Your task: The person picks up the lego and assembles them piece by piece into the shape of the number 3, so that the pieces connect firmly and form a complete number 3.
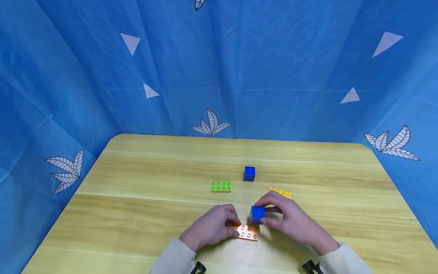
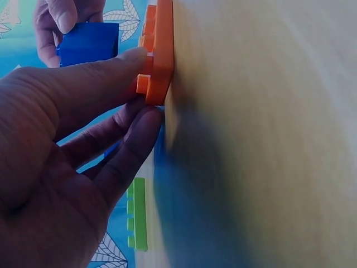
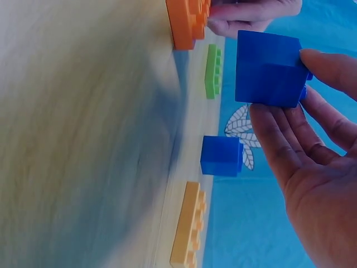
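My left hand (image 1: 215,226) pinches the left end of a flat orange building brick (image 1: 247,233) with two rows of studs, low over the table. In the left wrist view its thumb lies on the studs of the orange brick (image 2: 163,53). To the right, my right hand (image 1: 291,219) holds a blue cube-shaped brick (image 1: 257,215) between thumb and fingers, studs up. The right wrist view shows this blue brick (image 3: 269,70) raised off the table, close beside the orange one.
Beyond the hands, a flat green brick (image 1: 221,186) and a second blue brick (image 1: 249,174) stand on the wooden table (image 1: 137,224). A flat yellow brick (image 1: 281,193) lies partly behind my right hand. Blue patterned cloth (image 1: 273,68) hangs around the table's far and side edges.
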Demonstrator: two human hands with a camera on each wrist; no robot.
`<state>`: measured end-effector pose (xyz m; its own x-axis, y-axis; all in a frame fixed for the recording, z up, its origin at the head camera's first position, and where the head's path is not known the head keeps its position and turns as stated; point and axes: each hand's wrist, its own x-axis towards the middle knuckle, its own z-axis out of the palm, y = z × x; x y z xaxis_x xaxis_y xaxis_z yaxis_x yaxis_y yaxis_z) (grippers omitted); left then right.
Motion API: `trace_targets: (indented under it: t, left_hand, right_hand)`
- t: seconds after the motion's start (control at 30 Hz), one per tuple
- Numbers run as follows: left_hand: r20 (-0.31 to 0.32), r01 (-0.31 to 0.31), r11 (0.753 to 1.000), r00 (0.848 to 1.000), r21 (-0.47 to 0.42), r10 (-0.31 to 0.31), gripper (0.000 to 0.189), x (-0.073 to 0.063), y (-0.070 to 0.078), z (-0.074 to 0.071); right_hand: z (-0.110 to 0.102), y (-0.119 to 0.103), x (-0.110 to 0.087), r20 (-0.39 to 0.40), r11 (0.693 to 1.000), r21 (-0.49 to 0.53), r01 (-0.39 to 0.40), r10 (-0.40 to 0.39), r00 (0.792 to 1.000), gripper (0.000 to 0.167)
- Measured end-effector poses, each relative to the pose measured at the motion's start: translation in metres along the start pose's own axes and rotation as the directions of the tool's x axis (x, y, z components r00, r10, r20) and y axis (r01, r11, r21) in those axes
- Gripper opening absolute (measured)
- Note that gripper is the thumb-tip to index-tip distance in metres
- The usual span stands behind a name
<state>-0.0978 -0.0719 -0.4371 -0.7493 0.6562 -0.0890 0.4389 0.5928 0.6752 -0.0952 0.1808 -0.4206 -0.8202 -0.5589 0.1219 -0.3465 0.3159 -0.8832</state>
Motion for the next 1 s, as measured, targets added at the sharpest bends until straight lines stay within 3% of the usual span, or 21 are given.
trace_targets:
  t: [0.6,1.0]
  left_hand:
    - [0.022,0.011,1.0,1.0,0.024,-0.012,0.012,0.002,0.001,-0.002]
    - [0.022,0.015,1.0,1.0,0.001,-0.015,0.011,0.001,0.002,-0.002]
  right_hand:
    - [0.014,0.0,-0.007,0.047,1.0,-0.012,0.008,-0.008,0.999,0.028]
    - [0.016,-0.008,-0.009,0.11,0.997,-0.065,-0.049,0.056,0.992,0.027]
